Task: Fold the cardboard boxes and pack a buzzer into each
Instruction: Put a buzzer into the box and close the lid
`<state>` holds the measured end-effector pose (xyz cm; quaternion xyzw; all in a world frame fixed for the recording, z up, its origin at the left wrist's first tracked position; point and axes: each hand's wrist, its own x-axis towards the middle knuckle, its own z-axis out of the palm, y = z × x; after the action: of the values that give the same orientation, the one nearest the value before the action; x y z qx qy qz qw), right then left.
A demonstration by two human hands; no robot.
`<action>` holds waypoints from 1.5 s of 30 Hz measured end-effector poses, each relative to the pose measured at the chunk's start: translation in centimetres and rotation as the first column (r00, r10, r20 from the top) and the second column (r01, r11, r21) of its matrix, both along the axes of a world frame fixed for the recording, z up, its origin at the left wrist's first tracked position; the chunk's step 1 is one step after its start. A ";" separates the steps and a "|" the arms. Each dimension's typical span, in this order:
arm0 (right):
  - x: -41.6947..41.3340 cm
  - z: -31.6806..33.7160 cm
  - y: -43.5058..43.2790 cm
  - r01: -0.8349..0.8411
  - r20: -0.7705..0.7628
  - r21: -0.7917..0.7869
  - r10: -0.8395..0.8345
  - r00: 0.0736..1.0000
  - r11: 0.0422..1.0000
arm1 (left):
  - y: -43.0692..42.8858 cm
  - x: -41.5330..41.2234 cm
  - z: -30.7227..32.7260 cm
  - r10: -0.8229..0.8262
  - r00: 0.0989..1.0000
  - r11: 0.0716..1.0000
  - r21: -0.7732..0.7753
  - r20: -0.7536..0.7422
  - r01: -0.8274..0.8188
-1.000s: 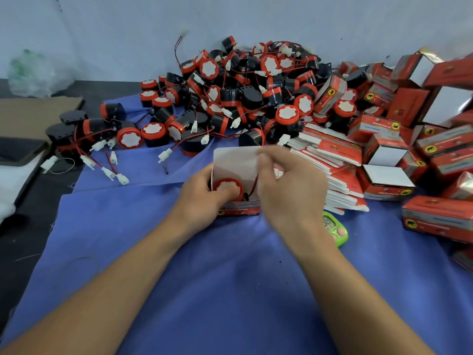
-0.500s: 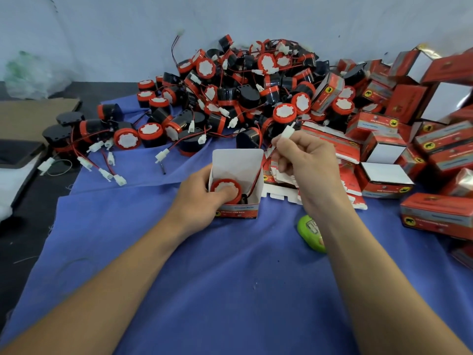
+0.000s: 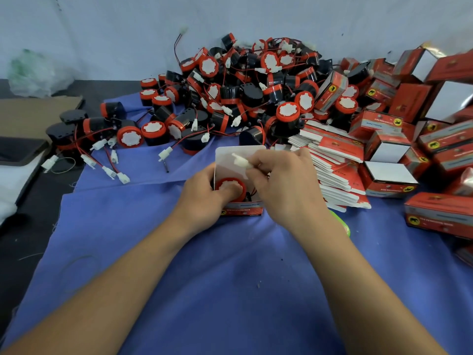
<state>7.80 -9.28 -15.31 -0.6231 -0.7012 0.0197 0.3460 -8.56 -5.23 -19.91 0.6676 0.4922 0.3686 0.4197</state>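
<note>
Clearly, from the head camera, the open box (image 3: 240, 198) stands on the blue cloth (image 3: 230, 290) near the middle, its white flap upright at the far side, with a buzzer (image 3: 228, 187) already sitting inside, red face up. The left hand (image 3: 204, 198) wraps the box's left wall, and its thumb presses down on the buzzer, so that hand is closed on both. The right hand (image 3: 284, 185) hovers over the box's right side with fingers pinched together on the white plug (image 3: 240, 161) at the end of the buzzer's thin red and black wire (image 3: 252, 193). I judge the buzzer light and hard, safe to push by its rim, while the wire is limp and springy and is best steered by the stiff plug, then coiled beside the body. The box looks like thin card that will dent, so it is best held by its corners and folded along the creases. Far behind lies the heap of loose buzzers (image 3: 250, 90); to the right sit flat boxes (image 3: 335, 170) in a stack and finished boxes (image 3: 391, 178). A green object (image 3: 341, 224) peeks out under the right wrist.
</note>
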 end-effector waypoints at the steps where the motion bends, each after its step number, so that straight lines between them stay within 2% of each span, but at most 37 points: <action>1: -0.1 -0.1 -0.1 0.017 0.049 0.018 -0.017 0.999 1.000 | 0.0 0.0 0.0 -0.002 1.000 1.000 0.004 0.001 0.002; 3: -0.2 -0.1 -0.3 0.023 0.072 0.062 -0.028 0.997 0.998 | 0.0 0.0 0.0 -0.006 1.000 1.000 0.007 0.000 0.006; 5: -0.1 -0.1 -0.4 0.039 0.010 0.113 -0.040 0.999 0.993 | 0.0 0.0 -0.1 -0.007 1.000 1.000 -0.002 0.002 0.007; 8: 0.4 0.3 -0.7 0.160 -0.082 0.253 -0.144 0.986 0.954 | 0.1 0.0 -0.1 0.004 1.000 1.000 -0.028 0.003 -0.003; 11: 1.3 0.6 -0.6 0.229 -0.149 0.193 -0.203 0.968 0.954 | 0.0 0.0 0.1 0.016 1.000 0.999 -0.040 0.003 -0.016; 15: 1.3 1.2 -1.1 0.157 -0.426 0.142 -0.083 0.901 0.977 | -0.1 0.0 0.1 0.021 1.000 0.999 -0.028 -0.009 -0.021; 20: 1.8 2.3 -1.5 0.097 -0.466 0.147 -0.017 0.885 0.984 | -0.1 0.0 0.1 0.018 1.000 1.000 -0.024 -0.004 -0.018; 23: 1.7 2.6 -1.7 -0.098 -0.678 0.077 0.124 0.724 0.992 | 0.0 0.0 -0.1 0.019 1.000 1.000 -0.019 0.002 -0.019; 24: 1.6 2.6 -1.7 -0.174 -0.707 0.040 0.150 0.691 0.984 | 0.0 0.0 -0.1 0.016 1.000 1.000 -0.018 0.005 -0.016; 26: 1.2 2.2 -1.5 -0.204 -0.637 -0.064 0.118 0.762 0.977 | -0.1 0.0 -0.1 0.010 1.000 1.000 -0.026 0.015 -0.009; 28: 1.0 1.7 -1.2 -0.083 -0.431 -0.131 0.018 0.902 0.988 | -0.1 0.0 0.0 0.006 1.000 1.000 -0.024 0.012 -0.006; 30: 1.0 1.5 -1.1 0.024 -0.211 -0.122 -0.049 0.976 0.992 | -0.1 0.0 0.0 0.001 1.000 1.000 -0.017 0.010 -0.001; 33: 0.5 2.1 -1.2 0.133 0.135 -0.135 -0.114 0.984 0.982 | -0.1 0.0 0.0 0.002 1.000 1.000 -0.013 0.004 -0.002; 35: -0.3 2.6 -1.4 0.198 0.386 -0.117 -0.139 0.912 0.973 | -0.1 -0.1 0.0 0.000 1.000 1.000 -0.002 -0.003 0.000; 36: -0.8 2.8 -1.6 0.204 0.462 -0.109 -0.132 0.877 0.973 | -0.2 0.0 0.0 0.001 1.000 1.000 0.003 -0.006 -0.001; 39: -2.2 3.2 -2.0 0.151 0.575 -0.205 -0.005 0.818 0.967 | -0.2 0.0 -0.1 0.013 1.000 1.000 0.010 -0.006 -0.013; 41: -2.0 3.1 -1.7 0.122 0.589 -0.267 0.062 0.806 0.956 | -0.1 0.1 -0.1 0.020 1.000 1.000 0.006 -0.005 -0.020; 43: -1.0 2.9 -1.3 0.093 0.541 -0.324 0.104 0.834 0.941 | -0.2 0.2 0.1 0.025 1.000 1.000 0.003 -0.013 -0.025; 45: 0.2 2.6 -1.2 0.030 0.425 -0.421 0.168 0.890 0.907 | -0.3 0.2 0.3 0.025 0.999 1.000 0.008 -0.022 -0.025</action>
<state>7.97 -10.44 -12.70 -0.6437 -0.7637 0.0360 0.0319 -8.35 -5.54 -19.62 0.6671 0.5038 0.3681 0.4069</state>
